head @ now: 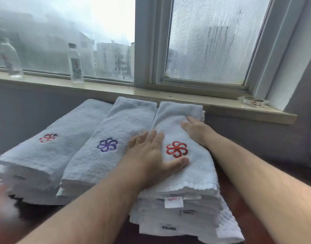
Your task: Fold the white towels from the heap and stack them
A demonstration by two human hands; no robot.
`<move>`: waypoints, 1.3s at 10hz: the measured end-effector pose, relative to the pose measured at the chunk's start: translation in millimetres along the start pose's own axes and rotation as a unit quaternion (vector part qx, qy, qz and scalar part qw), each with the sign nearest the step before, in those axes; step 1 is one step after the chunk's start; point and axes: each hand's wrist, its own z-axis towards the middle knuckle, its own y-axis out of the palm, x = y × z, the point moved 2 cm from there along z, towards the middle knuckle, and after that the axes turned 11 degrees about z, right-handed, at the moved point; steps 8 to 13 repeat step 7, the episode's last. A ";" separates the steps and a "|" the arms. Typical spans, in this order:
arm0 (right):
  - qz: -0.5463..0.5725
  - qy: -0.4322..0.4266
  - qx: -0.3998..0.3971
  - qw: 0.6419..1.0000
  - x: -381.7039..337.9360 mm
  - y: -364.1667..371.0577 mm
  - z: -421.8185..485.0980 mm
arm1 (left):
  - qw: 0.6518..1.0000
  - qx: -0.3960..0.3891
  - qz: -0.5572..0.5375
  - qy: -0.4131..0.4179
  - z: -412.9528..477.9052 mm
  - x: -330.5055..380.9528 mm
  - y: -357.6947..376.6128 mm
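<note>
The dark desk (237,199) carries three piles, and the tallest pile (183,208) sits at five o'clock in the view, with two lower piles (91,155) at its nine o'clock. The step in hand looks like settling the top towel (197,171) onto that pile. Neither grip holds anything. The left hand (151,155) presses flat at the towel's nine o'clock edge and the right hand (195,129) flat near its one o'clock end. Next, I judge, comes squaring the edges, then lifting away. The towel is white terry, folded long, with a red flower (177,149) at its centre.
</note>
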 end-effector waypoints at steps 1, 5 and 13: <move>0.024 0.009 -0.011 1.000 2.3 5.7 8.1 | 1.000 -0.001 0.004 -0.004 1.1 0.1 2.3; 0.083 0.007 -0.016 0.996 11.0 -6.0 -50.9 | 0.999 -0.022 0.035 -0.024 -6.9 5.3 -9.8; 0.080 0.021 -0.042 0.996 -11.1 -49.3 -137.2 | 0.998 -0.038 0.039 -0.045 -42.0 15.4 -33.1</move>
